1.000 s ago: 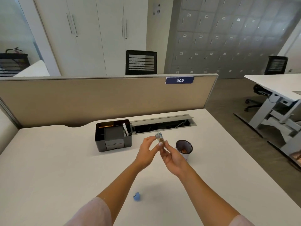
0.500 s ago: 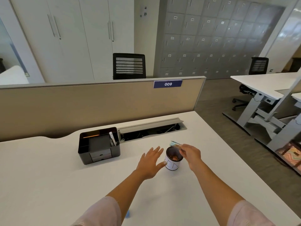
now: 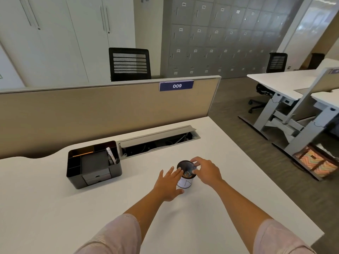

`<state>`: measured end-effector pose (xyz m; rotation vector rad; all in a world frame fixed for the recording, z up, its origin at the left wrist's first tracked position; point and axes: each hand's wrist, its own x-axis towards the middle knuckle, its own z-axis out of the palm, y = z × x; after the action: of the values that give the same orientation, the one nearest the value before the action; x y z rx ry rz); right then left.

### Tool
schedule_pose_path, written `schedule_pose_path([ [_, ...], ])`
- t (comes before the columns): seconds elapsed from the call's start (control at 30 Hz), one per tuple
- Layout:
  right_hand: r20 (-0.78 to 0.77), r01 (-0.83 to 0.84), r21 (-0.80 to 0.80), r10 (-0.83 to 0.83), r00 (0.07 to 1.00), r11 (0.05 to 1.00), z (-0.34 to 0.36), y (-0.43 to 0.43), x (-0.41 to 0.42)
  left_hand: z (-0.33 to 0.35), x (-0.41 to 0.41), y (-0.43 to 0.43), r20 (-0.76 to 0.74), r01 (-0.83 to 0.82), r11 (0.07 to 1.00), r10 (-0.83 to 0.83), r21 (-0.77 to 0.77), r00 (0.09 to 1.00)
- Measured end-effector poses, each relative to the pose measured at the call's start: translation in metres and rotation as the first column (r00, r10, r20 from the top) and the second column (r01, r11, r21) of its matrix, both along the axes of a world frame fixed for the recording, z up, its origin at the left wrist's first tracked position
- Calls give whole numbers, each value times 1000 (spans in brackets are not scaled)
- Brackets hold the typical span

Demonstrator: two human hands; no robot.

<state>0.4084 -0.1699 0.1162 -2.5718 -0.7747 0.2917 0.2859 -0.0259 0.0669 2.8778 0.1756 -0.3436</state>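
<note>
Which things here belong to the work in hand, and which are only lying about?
In use: cup, left hand touching its side, right hand over its mouth, small shiny item there.
Lying about: black desk organizer, open cable tray, patterned bag.

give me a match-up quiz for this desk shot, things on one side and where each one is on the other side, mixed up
Things:
1. left hand
2. right hand
3. black organiser
4. striped bag

Places:
a. on the floor, off to the right
b. above the mouth of the cup
c. fingers straight against the cup's side
d. on the desk, beside the open cable hatch

Pairs: 1-c, 2-b, 3-d, 4-a
</note>
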Motion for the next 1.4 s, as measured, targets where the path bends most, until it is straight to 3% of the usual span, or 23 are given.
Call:
schedule_pose_path([
  [0.83, 9, 9, -3, -9, 1000, 1000, 0, -2, -2, -10, -1, -6, -41, 14, 1000, -13, 16, 999],
  [1.1, 8, 151, 214, -156, 988, 965, 0, -10, -13, -12, -8, -1, 6, -48, 995, 49, -85, 999],
  [1.4, -49, 121, 342, -111, 993, 932, -12, 3, -60, -31, -81, 33, 37, -217, 936, 236, -277, 971],
])
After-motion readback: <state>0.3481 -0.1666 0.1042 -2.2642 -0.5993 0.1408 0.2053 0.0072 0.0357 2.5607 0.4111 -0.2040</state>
